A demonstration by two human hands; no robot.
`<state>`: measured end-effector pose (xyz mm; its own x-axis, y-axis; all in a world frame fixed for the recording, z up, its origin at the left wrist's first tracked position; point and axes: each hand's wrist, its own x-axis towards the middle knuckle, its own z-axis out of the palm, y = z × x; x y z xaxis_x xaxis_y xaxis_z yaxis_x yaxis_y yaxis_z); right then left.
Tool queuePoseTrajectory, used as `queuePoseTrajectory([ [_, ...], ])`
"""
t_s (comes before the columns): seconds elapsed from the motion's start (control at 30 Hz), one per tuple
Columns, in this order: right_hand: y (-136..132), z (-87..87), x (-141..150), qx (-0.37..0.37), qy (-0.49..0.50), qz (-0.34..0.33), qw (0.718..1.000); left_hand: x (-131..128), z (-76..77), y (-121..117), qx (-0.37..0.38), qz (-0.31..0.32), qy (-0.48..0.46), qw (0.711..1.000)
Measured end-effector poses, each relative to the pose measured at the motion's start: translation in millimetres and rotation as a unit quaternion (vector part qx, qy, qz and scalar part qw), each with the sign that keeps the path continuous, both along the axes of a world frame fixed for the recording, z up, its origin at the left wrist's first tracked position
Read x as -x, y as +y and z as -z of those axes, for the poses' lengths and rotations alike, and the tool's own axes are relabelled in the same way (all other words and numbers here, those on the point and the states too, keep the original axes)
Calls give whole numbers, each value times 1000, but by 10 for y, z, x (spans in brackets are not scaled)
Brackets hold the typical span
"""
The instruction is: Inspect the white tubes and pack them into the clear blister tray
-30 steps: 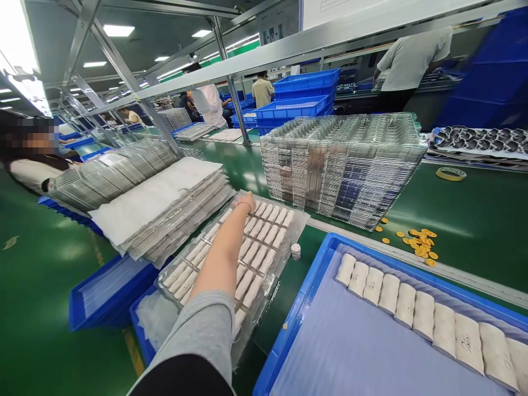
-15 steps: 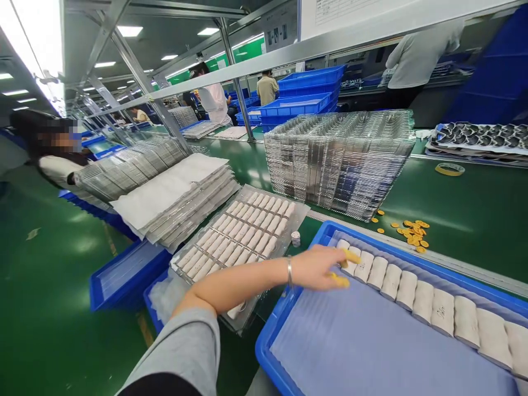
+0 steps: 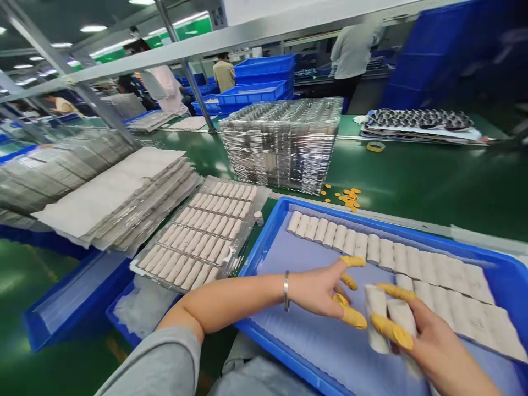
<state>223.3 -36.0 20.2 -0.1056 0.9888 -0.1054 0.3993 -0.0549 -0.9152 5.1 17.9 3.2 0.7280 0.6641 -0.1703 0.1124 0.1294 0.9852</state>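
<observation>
My left hand (image 3: 317, 291) hangs over a blue plastic tray (image 3: 264, 242) lined with lavender cloth (image 3: 297, 352), fingers apart and empty, wearing yellow finger cots and a metal bangle. My right hand (image 3: 416, 335) also wears yellow cots and grips a pair of white padded rolls (image 3: 388, 316) upright above the cloth. Many more white rolls (image 3: 363, 247) lie in close rows across the tray's far side, just beyond my fingertips. Left of the tray, a clear plastic blister tray (image 3: 198, 236) holds several rows of similar white rolls.
Beyond the tray, a green conveyor belt (image 3: 412, 176) carries a tall stack of clear trays (image 3: 280, 146), scattered gold discs (image 3: 346, 198) and a tape roll (image 3: 375, 147). A small white bottle (image 3: 258, 218) stands near the tray corner. A person (image 3: 352, 52) works further back.
My right hand has entered view holding white rolls. My left hand has moved down and nearer me over the blue tray, and the view has swung right and down.
</observation>
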Motion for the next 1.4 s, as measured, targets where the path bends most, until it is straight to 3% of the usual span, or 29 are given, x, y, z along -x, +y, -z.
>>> queuePoseTrajectory([
  [0.1, 219, -118, 157, 68, 129, -47, 988, -100, -50, -88, 59, -64, -142, 986],
  [0.2, 307, -144, 268, 100, 229, -40, 967, -111, -92, -131, 107, -117, -207, 966],
  [0.37, 248, -69, 190, 204, 371, 30, 905, -46, -62, -149, 203, -141, -234, 940],
  [0.53, 195, 10, 68, 225, 449, -26, 865, -7, 15, -154, 229, -126, -242, 935],
  [0.63, 169, 35, 64, 208, 456, -61, 863, 13, 18, -154, 227, -133, -261, 929],
  [0.87, 139, 32, 57, 194, 431, -51, 880, 65, -1, -149, 259, -96, -254, 927],
  [1.13, 121, 25, 100, 137, 384, -77, 910, 73, 9, -136, 191, -115, -247, 943],
  [1.4, 109, 60, 97, 107, 382, -113, 911, 79, 45, -133, 197, -105, -254, 941],
])
